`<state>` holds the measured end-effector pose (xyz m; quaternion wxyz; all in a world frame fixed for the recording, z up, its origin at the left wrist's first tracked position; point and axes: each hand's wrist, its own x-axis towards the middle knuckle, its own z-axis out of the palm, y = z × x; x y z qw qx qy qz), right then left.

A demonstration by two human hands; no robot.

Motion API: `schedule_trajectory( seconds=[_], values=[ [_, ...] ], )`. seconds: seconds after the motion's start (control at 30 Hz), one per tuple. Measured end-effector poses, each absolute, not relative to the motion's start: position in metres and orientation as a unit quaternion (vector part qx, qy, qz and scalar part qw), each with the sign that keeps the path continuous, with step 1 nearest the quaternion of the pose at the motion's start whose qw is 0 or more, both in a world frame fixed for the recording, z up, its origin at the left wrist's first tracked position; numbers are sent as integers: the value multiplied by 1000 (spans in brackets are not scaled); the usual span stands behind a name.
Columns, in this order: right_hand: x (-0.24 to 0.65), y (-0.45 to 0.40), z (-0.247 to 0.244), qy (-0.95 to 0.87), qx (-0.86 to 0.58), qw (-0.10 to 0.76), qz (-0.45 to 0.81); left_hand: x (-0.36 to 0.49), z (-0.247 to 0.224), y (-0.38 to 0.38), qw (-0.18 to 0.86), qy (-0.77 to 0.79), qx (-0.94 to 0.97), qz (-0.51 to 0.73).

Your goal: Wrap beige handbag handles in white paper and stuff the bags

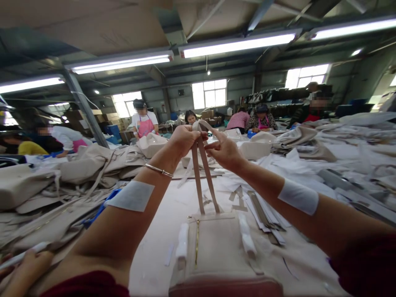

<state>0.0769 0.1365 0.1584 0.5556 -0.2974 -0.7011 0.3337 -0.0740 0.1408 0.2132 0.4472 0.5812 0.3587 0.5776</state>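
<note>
A beige bag (218, 243) with a gold zipper (197, 243) lies on the table in front of me. From its top edge two long straps (198, 181) rise to my left hand (188, 139), which is closed round them and holds them up taut. Above that hand the straps bend over in a loop. My right hand (227, 152) is just to the right, index finger stretched out to the loop and the other fingers partly bent. White wrapping (246, 235) covers pieces at both sides of the bag.
Beige bag parts (89, 167) pile up on the left, with a blue bin edge (103, 206) among them. Strips (262, 212) and white sheets lie right. Another person's hand (29, 264) holds a white object at lower left. Several co-workers (145, 121) are beyond.
</note>
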Motion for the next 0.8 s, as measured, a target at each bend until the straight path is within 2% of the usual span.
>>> schedule_trajectory(
  seconds=[0.07,0.13,0.27,0.37,0.47,0.63,0.7,0.8],
  values=[
    [77,124,149,-688,-306,588,295,-76,218,136,444,354,551,611],
    [72,110,139,-665,-314,565,374,-78,224,134,455,329,518,646],
    [54,85,130,-561,-253,361,700,-79,237,128,446,274,513,681],
    [40,79,141,-473,-157,290,817,-83,243,113,442,216,521,698],
    [28,84,157,-434,-96,302,843,-95,239,94,465,136,528,697],
    [8,102,162,-384,-71,397,831,-121,199,68,469,87,612,631],
    [3,107,155,-357,-102,434,821,-125,171,57,414,128,672,600],
    [4,114,143,-337,-154,456,810,-126,126,34,266,248,752,550]
  ],
)
